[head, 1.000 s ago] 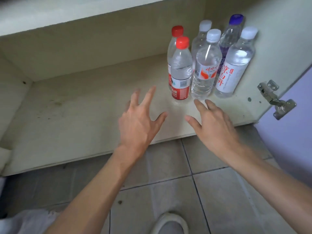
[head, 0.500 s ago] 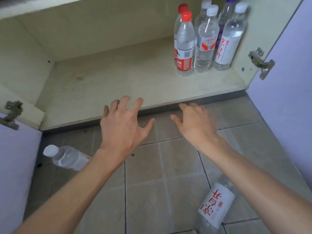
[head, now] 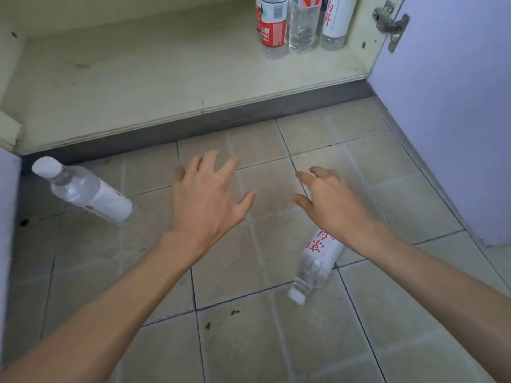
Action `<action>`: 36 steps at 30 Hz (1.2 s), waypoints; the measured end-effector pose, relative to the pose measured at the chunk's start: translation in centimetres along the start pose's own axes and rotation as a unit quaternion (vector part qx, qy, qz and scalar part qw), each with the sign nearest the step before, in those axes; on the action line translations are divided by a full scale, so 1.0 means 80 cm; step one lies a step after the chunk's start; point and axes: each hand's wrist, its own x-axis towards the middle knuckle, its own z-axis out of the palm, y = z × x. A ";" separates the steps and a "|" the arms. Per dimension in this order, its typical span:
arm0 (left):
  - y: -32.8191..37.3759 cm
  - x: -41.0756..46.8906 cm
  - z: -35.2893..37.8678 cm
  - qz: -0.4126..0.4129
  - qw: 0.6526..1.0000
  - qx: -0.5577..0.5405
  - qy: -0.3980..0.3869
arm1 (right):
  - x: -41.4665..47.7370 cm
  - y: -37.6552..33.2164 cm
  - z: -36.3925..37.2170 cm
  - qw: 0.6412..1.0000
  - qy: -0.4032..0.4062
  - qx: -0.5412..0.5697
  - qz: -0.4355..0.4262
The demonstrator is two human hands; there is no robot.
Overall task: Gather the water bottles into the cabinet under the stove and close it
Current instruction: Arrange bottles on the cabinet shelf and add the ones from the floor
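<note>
The open cabinet point(head: 166, 87) has a cream floor, and several water bottles point(head: 301, 26) stand upright at its back right, their tops cut off by the frame. Two clear bottles with white caps lie on the tiled floor: one point(head: 88, 193) at the left near the cabinet's base, the other point(head: 318, 261) under my right forearm, cap pointing toward me. My left hand point(head: 207, 197) hovers over the tiles with fingers spread and holds nothing. My right hand point(head: 331, 203) is beside it, fingers apart, also with nothing in it.
The pale purple right door point(head: 456, 120) stands open with a metal hinge point(head: 390, 23) at its top. An edge of the left door point(head: 8, 217) shows at the far left. A dark plinth point(head: 193, 128) runs under the cabinet. Small dark specks lie on the tiles.
Both hands have drawn back out of the cabinet and down over the floor tiles. The view has tilted down, so two lying bottles have come into sight.
</note>
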 end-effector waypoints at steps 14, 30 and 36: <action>0.003 -0.057 0.013 0.022 0.999 -0.018 -0.041 | -0.086 0.048 0.079 0.997 -0.003 0.009 -0.077; -0.009 -0.062 0.017 0.010 0.998 -0.041 -0.039 | -0.090 0.130 0.104 0.929 -0.016 -0.183 -0.321; -0.017 -0.061 0.027 0.015 0.998 -0.051 -0.039 | -0.062 0.140 0.104 0.896 0.005 -0.226 -0.381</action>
